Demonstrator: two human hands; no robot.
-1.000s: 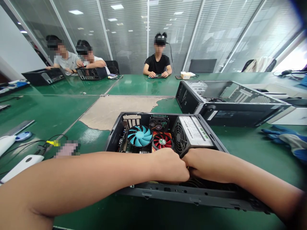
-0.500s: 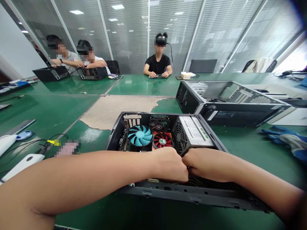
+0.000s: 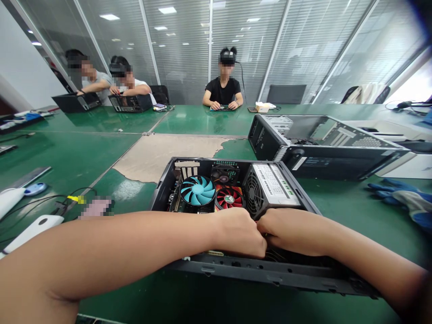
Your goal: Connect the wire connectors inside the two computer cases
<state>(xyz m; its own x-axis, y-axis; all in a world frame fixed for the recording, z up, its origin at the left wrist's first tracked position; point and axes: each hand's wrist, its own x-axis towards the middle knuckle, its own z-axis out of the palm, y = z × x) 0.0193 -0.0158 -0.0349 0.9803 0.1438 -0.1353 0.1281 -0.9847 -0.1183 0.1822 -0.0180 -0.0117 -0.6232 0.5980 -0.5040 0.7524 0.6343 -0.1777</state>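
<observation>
An open black computer case (image 3: 243, 269) lies on the green table with both of my hands inside its near part. My left hand (image 3: 241, 231) is curled closed, its fingertips hidden, just in front of the red fan (image 3: 229, 198). Beside it, knuckles nearly touching, my right hand (image 3: 281, 228) is also closed, below the power supply (image 3: 272, 186) with its white label. Whatever the fingers grip is hidden behind the hands. A blue fan (image 3: 197, 191) sits at the left inside the case.
Another open case (image 3: 330, 157) stands at the back right, with blue-grey gloves (image 3: 405, 198) nearer. White devices (image 3: 37, 231) and cables lie at left. Across the green table (image 3: 189, 119), three people sit, two at cases (image 3: 131, 103) and one at a small board (image 3: 221, 108).
My hands stay almost in place, the left shifting very slightly. At the far left, a person's arm has reached lower into their case, which has moved slightly.
</observation>
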